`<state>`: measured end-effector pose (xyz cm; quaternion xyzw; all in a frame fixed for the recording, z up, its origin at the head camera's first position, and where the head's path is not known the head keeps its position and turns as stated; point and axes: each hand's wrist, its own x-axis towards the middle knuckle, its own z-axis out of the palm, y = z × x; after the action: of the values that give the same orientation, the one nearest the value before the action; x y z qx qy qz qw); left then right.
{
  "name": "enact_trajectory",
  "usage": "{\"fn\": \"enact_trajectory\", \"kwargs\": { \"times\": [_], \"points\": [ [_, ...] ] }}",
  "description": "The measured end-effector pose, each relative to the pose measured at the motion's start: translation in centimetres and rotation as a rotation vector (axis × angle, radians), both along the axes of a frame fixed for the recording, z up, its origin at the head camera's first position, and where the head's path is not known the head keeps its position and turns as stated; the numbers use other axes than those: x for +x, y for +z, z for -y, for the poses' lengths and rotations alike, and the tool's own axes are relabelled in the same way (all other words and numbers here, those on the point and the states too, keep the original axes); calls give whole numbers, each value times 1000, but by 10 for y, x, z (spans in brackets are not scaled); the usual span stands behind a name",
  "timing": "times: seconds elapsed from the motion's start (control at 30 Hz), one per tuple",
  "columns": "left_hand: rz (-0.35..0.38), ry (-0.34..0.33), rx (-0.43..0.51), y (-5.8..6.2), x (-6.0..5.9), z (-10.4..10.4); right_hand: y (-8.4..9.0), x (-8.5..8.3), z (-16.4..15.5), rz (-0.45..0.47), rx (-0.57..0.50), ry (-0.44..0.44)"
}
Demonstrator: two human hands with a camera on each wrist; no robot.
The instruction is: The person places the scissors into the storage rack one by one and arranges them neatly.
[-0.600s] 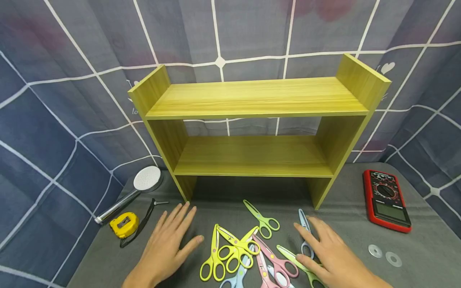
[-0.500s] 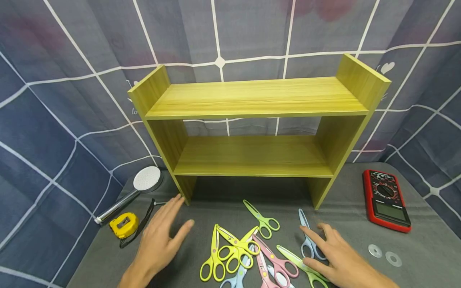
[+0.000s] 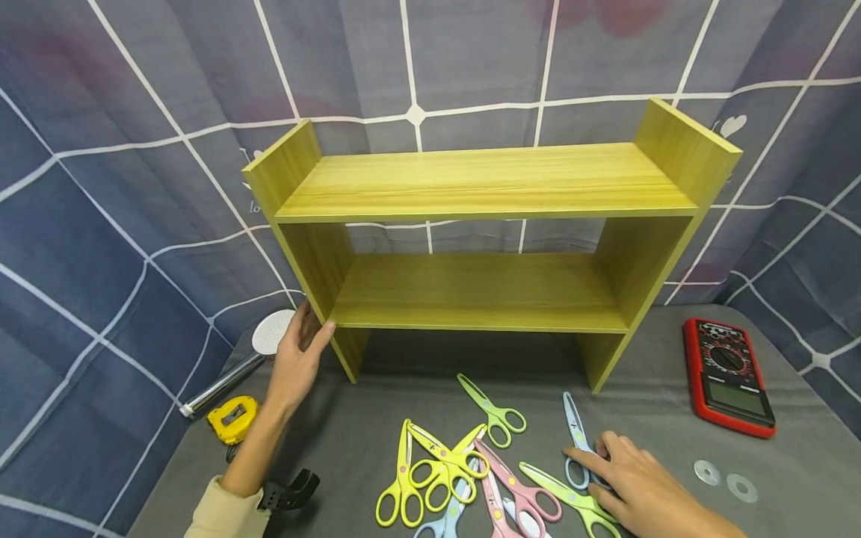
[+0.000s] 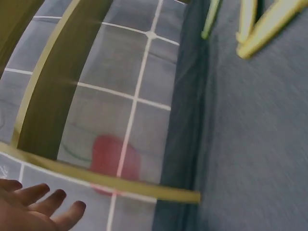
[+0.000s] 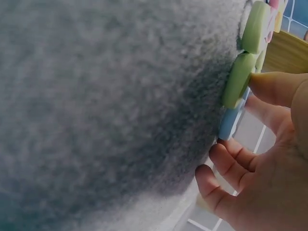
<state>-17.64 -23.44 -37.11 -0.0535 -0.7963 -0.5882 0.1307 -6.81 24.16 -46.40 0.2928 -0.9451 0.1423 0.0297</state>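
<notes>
My left hand (image 3: 296, 366) is at the left side panel of a yellow wood-grain shelf (image 3: 471, 291), its thumb near the panel's front edge. In the left wrist view its fingers (image 4: 50, 202) spread loosely just outside the panel and grip nothing. My right hand (image 3: 639, 486) lies over the handles of light blue scissors (image 3: 574, 418), a fingertip touching them. Light green scissors (image 3: 561, 486) lie beside the thumb; in the right wrist view the thumb tip is at a green handle (image 5: 239, 79). The other fingers are loosely bent toward the table.
Yellow scissors (image 3: 398, 489), pink scissors (image 3: 521, 493) and more pairs lie piled at the front; green scissors (image 3: 494, 411) lie apart. A shower head (image 3: 272, 332) and tape measure (image 3: 233, 418) stand left, a red multimeter (image 3: 729, 377) and washers (image 3: 706, 472) right. A tiled-pattern curtain hangs behind.
My left hand has moved up and away from the table to the shelf's left side panel. The right hand has stayed by the blue scissors, shifting slightly. The view has shifted a little.
</notes>
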Motion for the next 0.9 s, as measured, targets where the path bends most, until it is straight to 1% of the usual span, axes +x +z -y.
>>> {"fn": "enact_trajectory", "kwargs": {
  "times": [0.03,0.07,0.13,0.3,0.37,0.43,0.5,0.57,0.6,0.67,0.73,0.8,0.83,0.9],
  "points": [
    [-3,-2,12,0,-5,-2,-1,0,1,6,0,1],
    [-7,3,22,0,-9,-4,-1,-1,1,33,3,-6],
    [-5,24,35,-1,-14,-6,-2,-1,2,60,-15,-9],
    [7,93,-21,-1,-14,-10,-5,-3,4,27,-99,4],
    [7,112,-48,-1,-13,-10,-5,-4,4,32,-117,1],
    [8,122,-50,-1,-13,-9,-4,-4,4,78,-122,-14],
    [15,122,-48,-1,-12,-9,0,-4,5,171,-117,-40],
    [15,123,-38,-1,-12,-8,6,-2,7,216,-121,-48],
    [12,125,-33,-2,-13,-8,10,-1,9,224,-125,-48],
    [4,123,-20,-3,-13,-7,20,1,18,133,-183,1],
    [-12,116,-12,-6,-15,-8,36,4,29,-26,-247,72],
    [-30,110,-8,-9,-17,-9,60,5,43,-174,-285,157],
    [-37,108,-12,-10,-17,-9,74,4,51,-267,-309,208],
    [-55,109,-16,-12,-18,-8,107,-2,65,-334,-332,287]
  ]
}}
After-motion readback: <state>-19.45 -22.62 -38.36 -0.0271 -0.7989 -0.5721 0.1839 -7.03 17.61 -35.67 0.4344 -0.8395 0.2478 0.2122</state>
